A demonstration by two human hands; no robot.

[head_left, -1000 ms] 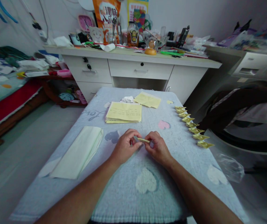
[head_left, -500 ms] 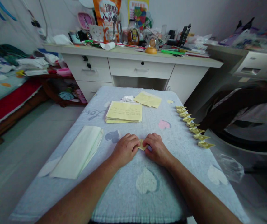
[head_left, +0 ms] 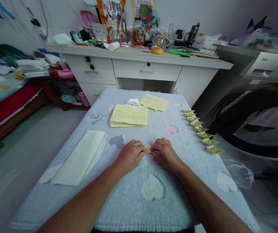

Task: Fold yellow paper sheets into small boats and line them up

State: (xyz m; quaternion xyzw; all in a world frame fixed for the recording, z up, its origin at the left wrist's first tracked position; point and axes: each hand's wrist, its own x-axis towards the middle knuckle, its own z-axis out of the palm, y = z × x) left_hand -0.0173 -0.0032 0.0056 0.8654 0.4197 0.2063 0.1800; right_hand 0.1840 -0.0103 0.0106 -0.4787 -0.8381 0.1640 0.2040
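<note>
A small folded piece of yellow paper (head_left: 147, 148) lies between my hands at the middle of the cloth-covered table (head_left: 129, 200). My left hand (head_left: 132, 154) pinches its left end with thumb and fingers. At its other end, my right hand (head_left: 165, 152) grips the paper the same way. Only the paper's middle shows, a pointed shape; its ends are hidden under my fingertips. Along the table's right edge stands a row of several folded yellow paper boats (head_left: 208, 141).
Beyond my hands lie a stack of yellow sheets (head_left: 129, 115), a loose yellow sheet (head_left: 155, 102) and a crumpled white tissue (head_left: 133, 102). Folded pale paper (head_left: 83, 158) rests on the left. A cluttered white desk (head_left: 146, 57) is behind; a washing machine (head_left: 262, 72) stands right.
The paper between my hands now shows a peak pointing away from me, where its point faced me before. My right hand has shifted slightly right. The boats and sheets stay put.
</note>
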